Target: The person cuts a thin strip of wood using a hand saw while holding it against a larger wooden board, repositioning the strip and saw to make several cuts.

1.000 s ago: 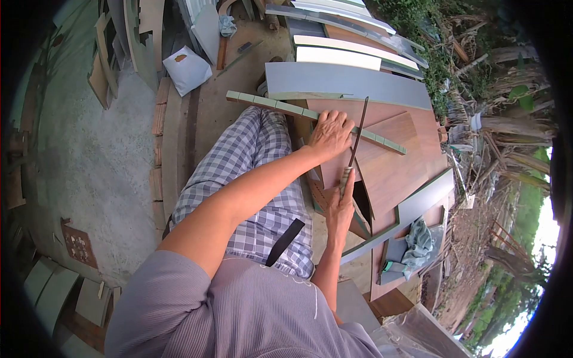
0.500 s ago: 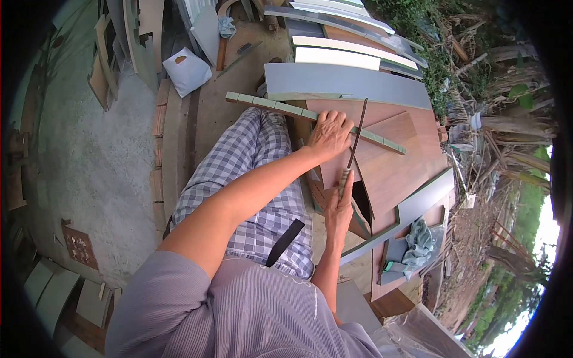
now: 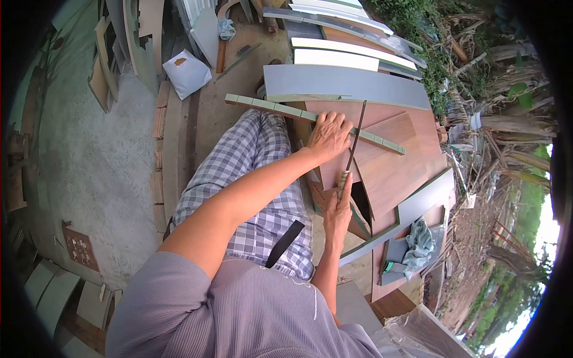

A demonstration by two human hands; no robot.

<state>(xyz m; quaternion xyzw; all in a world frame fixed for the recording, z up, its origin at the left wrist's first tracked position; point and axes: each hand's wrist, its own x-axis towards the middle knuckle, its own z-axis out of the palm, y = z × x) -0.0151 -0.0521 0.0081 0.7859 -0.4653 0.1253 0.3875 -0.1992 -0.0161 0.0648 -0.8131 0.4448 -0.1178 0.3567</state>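
A long, narrow greenish strip of board (image 3: 271, 107), with lines across it at intervals, lies slantwise over the work surface and past its left edge. My left hand (image 3: 328, 136) is closed over the strip and presses it down. In my right hand (image 3: 338, 210) is the wrapped handle of a hand saw (image 3: 357, 136), index finger stretched along the grip. Its long, thin dark blade is seen edge-on and crosses the strip just right of my left hand. Whether the blade has cut into the strip cannot be made out.
Brown boards (image 3: 394, 143) lie stacked under the strip, with a grey curved panel (image 3: 346, 83) beyond. A notched grey panel (image 3: 424, 197) and a teal cloth (image 3: 419, 244) lie to the right. A white bag (image 3: 187, 73) stands on the floor at left.
The saw's blade tip and handle have shifted very slightly toward me along the cut line. My left hand and the strip look almost unmoved.
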